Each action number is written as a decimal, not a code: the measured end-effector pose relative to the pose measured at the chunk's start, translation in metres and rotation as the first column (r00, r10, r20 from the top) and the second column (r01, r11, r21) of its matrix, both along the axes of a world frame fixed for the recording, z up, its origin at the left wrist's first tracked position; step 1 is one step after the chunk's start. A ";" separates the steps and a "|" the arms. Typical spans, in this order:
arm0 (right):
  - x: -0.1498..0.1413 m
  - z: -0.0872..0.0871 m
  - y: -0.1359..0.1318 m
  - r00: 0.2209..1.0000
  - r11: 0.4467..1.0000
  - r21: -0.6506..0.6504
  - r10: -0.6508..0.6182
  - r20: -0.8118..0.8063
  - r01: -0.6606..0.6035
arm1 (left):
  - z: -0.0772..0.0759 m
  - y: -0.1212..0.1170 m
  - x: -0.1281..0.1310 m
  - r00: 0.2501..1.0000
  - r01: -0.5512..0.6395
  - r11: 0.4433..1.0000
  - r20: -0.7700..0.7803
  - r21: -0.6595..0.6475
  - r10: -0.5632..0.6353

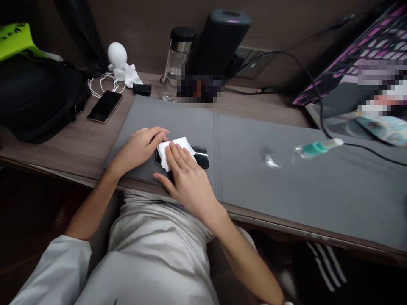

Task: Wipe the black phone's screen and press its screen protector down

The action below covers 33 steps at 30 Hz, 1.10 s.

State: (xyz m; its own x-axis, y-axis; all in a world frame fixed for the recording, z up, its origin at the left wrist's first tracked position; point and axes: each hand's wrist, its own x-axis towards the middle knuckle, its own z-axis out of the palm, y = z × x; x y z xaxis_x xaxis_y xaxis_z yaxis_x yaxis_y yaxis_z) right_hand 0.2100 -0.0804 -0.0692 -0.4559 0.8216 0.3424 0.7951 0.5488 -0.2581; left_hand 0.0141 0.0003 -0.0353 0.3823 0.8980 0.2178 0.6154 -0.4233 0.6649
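A smartphone with a dark, glossy screen lies flat on the grey desk mat. A folded white tissue covers much of its left and middle part. My right hand presses the tissue down onto the screen, fingers side by side and thumb out to the left. At the phone's upper left end rests my left hand, its fingers stretched toward the tissue's corner. Whether its fingertips touch the phone cannot be made out.
Right of my hands lie a green-and-clear bottle and a small clear object, both blurred. Behind stand a glass bottle and a dark tower-shaped device. A second phone and a black bag are at left.
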 end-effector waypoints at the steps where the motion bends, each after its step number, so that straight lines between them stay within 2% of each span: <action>1: -0.001 0.000 -0.006 1.000 1.000 0.004 0.004 0.001 -0.004 | 0.001 -0.001 0.001 0.999 -0.004 1.000 0.032 0.001 0.004; 5: -0.005 0.004 -0.017 1.000 1.000 -0.001 0.017 0.021 -0.017 | 0.005 -0.004 0.006 0.986 -0.061 0.997 0.155 0.040 0.054; 9: -0.012 0.009 0.000 0.999 0.999 -0.028 0.032 0.039 -0.031 | 0.007 -0.004 0.007 0.957 -0.152 0.981 0.267 0.119 0.116; 13: -0.021 0.010 0.016 0.999 0.998 -0.056 0.023 0.030 -0.021 | 0.009 -0.004 0.007 0.899 -0.258 0.955 0.398 0.144 0.182; 19: -0.024 0.011 0.012 0.999 0.998 -0.055 0.018 0.027 -0.016 | 0.014 -0.006 0.006 0.894 -0.263 0.956 0.406 0.131 0.191; 33: -0.015 0.006 -0.016 0.997 0.997 0.021 0.068 0.025 -0.069 | 0.013 -0.006 0.006 0.899 -0.253 0.960 0.395 0.120 0.188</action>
State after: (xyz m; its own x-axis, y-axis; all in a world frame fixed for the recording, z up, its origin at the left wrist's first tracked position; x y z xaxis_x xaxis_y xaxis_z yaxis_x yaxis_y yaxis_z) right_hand 0.1947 -0.0961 -0.0627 -0.5190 0.7807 0.3481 0.7613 0.6074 -0.2270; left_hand 0.0203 -0.0060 -0.0220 0.0388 0.8884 0.4573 0.4241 -0.4291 0.7975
